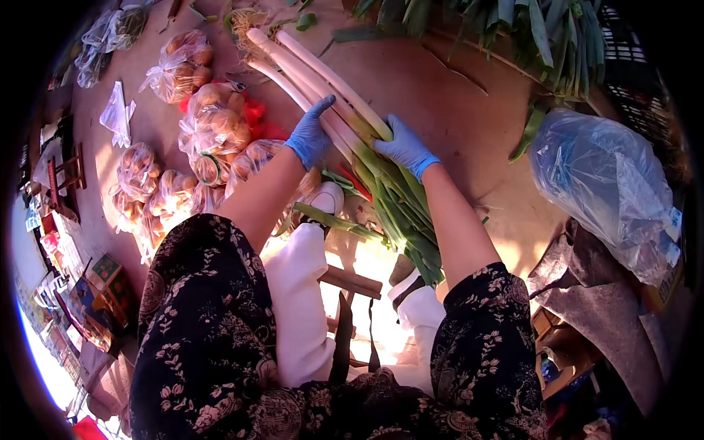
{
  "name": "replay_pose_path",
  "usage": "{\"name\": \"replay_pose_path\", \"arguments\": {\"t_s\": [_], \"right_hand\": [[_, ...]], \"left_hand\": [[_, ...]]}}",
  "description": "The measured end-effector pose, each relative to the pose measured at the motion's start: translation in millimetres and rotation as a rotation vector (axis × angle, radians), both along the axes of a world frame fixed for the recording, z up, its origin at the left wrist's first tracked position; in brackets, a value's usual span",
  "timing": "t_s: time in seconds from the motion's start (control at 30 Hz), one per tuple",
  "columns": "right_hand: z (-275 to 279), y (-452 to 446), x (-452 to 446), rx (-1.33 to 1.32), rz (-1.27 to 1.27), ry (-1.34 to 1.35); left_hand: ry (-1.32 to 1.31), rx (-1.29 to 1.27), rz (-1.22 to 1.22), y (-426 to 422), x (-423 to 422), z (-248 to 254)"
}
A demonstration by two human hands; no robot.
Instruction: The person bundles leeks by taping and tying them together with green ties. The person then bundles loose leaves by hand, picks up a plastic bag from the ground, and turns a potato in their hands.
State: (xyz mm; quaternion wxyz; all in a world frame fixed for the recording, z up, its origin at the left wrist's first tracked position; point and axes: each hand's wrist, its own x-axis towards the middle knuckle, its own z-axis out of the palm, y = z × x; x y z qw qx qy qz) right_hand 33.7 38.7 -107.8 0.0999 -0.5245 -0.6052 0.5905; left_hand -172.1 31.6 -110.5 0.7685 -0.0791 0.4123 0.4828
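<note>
A bundle of leeks (pixel 377 167) is held between my two blue-gloved hands. Its white stalks and stringy roots point to the upper left, and its green leaves hang down toward my feet. My left hand (pixel 309 136) grips the bundle from the left side, thumb lying along the stalks. On the opposite side my right hand (pixel 405 145) is closed around the stalks where white turns to green. The fingers of both hands are partly hidden behind the leeks. A loose green leaf (pixel 339 223) lies below the bundle, near my shoe.
Several clear bags of round brownish produce (pixel 215 125) lie on the floor at left. More leeks (pixel 539 33) are piled at the upper right. A large clear plastic bag (pixel 605 176) and a brown cloth (pixel 598 301) are on the right. Leaf scraps litter the floor.
</note>
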Motion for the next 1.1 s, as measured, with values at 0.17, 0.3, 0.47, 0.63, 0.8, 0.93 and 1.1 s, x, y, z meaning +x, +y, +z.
{"name": "replay_pose_path", "arguments": {"t_s": [0.17,0.3,0.47,0.63,0.8,0.93,1.1], "right_hand": [[152.8,10.4,20.7,0.377,-0.001,0.156],[283.5,-6.3,39.6,0.537,0.01,0.27],[393.2,-51.2,31.6,0.855,-0.112,0.224],[436.5,-95.2,-7.4,0.978,-0.213,0.169],[462.4,-119.5,-58.7,1.103,-0.127,0.021],[486.5,-142.4,-90.6,1.133,-0.041,-0.013],[503.2,-158.7,-109.7,1.086,0.071,-0.026]], "left_hand": [[0.094,0.414,-0.071,25.6,30.8,164.6],[0.157,0.813,-0.221,10.5,45.0,320.8],[0.244,1.238,-0.304,-33.5,49.9,435.6],[0.377,1.398,-0.269,-85.2,22.6,487.5],[0.32,1.429,-0.154,-113.2,-26.0,495.4],[0.282,1.355,0.018,-134.2,-56.3,490.2],[0.286,1.306,0.131,-153.2,-82.8,484.4]]}}
